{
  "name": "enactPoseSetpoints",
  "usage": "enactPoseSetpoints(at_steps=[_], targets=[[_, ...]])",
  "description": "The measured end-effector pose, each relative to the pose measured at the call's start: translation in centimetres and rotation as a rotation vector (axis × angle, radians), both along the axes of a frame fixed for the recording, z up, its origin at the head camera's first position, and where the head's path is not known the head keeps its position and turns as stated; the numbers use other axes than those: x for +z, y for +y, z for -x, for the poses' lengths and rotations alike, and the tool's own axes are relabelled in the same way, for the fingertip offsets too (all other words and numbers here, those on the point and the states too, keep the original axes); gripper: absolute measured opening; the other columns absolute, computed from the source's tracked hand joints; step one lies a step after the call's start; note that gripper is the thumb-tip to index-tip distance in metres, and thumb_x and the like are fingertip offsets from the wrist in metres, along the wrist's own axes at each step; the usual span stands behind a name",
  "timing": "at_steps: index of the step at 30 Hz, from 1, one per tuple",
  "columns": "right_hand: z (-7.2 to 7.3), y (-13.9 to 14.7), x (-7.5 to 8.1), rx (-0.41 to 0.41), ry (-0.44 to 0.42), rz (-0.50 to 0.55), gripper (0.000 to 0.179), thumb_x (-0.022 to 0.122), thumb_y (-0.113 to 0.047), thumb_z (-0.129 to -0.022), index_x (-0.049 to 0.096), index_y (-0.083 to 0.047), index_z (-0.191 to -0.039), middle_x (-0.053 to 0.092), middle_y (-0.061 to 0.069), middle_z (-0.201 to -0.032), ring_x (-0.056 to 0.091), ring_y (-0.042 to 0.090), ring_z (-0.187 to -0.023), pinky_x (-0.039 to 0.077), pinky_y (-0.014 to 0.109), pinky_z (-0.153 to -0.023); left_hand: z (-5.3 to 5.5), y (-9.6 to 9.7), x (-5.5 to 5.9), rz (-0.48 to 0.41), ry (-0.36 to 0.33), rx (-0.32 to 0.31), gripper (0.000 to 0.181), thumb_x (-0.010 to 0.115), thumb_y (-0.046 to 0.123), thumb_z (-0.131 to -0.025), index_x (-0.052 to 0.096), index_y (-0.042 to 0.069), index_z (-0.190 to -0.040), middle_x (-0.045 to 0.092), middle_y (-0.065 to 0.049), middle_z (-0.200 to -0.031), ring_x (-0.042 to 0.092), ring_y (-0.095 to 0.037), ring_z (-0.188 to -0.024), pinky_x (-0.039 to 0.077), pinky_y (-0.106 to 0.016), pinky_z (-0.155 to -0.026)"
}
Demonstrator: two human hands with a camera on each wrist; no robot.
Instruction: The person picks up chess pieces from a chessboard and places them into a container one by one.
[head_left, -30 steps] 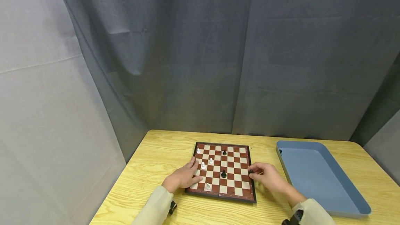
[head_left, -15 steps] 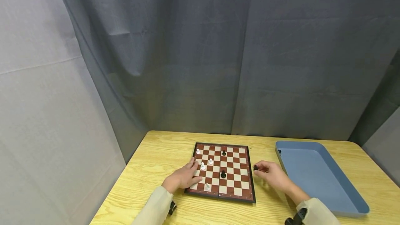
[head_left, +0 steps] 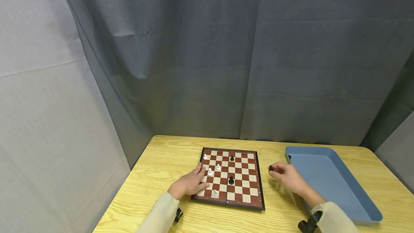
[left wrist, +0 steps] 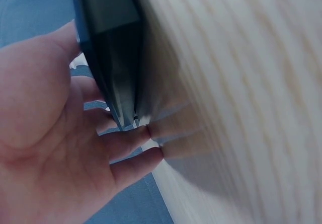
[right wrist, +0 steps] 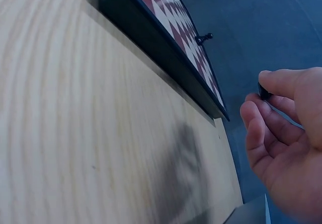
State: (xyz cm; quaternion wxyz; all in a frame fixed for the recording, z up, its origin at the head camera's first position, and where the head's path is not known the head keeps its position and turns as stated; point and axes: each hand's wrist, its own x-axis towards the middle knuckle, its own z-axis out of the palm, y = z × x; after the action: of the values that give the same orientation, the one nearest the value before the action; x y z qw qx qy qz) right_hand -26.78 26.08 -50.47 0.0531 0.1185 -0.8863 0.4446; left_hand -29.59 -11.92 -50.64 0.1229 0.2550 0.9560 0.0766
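Observation:
A red-and-white chessboard point(head_left: 245, 191) lies unfolded on the table. My left hand point(head_left: 189, 183) rests on its left edge with the fingers spread; in the left wrist view two fingertips point(left wrist: 146, 161) reach the tabletop beside the board's dark side point(left wrist: 108, 48). Between thumb and fingers, my right hand point(head_left: 288, 179) pinches a small black chess piece point(right wrist: 263, 91), held above the table right of the board. Its exact kind is hidden by the fingers. Several white pieces stand on the left half, among them a white chess piece point(head_left: 210, 172). Two black pieces, a nearer one point(head_left: 231, 180) and a farther one point(head_left: 231, 158), also stand there.
A shallow blue-grey tray point(head_left: 336, 182) sits at the right, close to my right forearm. One small black item point(head_left: 289, 157) shows at its far left corner. Grey curtains point(head_left: 207, 64) hang behind the wooden table point(head_left: 174, 146).
My right hand has moved away from the board's right edge, rightward and slightly back toward the far side, carrying the black chess piece. My left hand has stayed in place.

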Motion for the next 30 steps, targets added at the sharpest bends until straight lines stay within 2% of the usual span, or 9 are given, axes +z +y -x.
enactPoseSetpoints(at_steps=[5, 16, 22, 30], targets=[[0.2, 0.7, 0.3, -0.012, 0.025, -0.031, 0.02, 0.064, -0.015, -0.092, 0.065, 0.002, -0.104, 0.064, 0.004, -0.088, 0.059, 0.02, -0.079, 0.048, 0.028, -0.061, 0.0, 0.0, -0.1, -0.001, 0.011, -0.006, 0.072, 0.043, 0.048, -0.098, 0.022, 0.004, -0.151, 0.01, -0.017, -0.156, 0.024, -0.03, -0.139, 0.034, -0.042, -0.105], [0.7, 2.0, 0.9, -0.057, 0.012, -0.076, 0.021, 0.064, -0.017, -0.092, 0.065, 0.0, -0.103, 0.064, 0.006, -0.093, 0.059, 0.02, -0.084, 0.048, 0.031, -0.064, -0.1, 0.0, 0.1, -0.009, 0.006, -0.006, 0.072, 0.044, 0.047, -0.098, 0.022, 0.003, -0.151, 0.01, -0.017, -0.156, 0.024, -0.03, -0.139, 0.034, -0.042, -0.105], [0.9, 2.8, 0.8, -0.064, -0.001, -0.047, 0.022, 0.063, -0.019, -0.093, 0.064, 0.001, -0.103, 0.063, 0.007, -0.093, 0.057, 0.022, -0.08, 0.045, 0.029, -0.059, 0.0, 0.1, 0.0, -0.005, 0.009, -0.01, 0.072, 0.043, 0.049, -0.098, 0.021, 0.004, -0.151, 0.01, -0.017, -0.156, 0.024, -0.03, -0.139, 0.035, -0.042, -0.105], [1.1, 4.0, 0.6, -0.071, -0.021, -0.023, 0.028, 0.063, -0.02, -0.093, 0.064, 0.004, -0.108, 0.064, 0.012, -0.1, 0.058, 0.019, -0.084, 0.049, 0.034, -0.064, -0.1, 0.0, 0.0, -0.009, 0.005, -0.004, 0.073, 0.043, 0.049, -0.098, 0.021, 0.004, -0.151, 0.009, -0.017, -0.156, 0.024, -0.03, -0.139, 0.036, -0.042, -0.104]])
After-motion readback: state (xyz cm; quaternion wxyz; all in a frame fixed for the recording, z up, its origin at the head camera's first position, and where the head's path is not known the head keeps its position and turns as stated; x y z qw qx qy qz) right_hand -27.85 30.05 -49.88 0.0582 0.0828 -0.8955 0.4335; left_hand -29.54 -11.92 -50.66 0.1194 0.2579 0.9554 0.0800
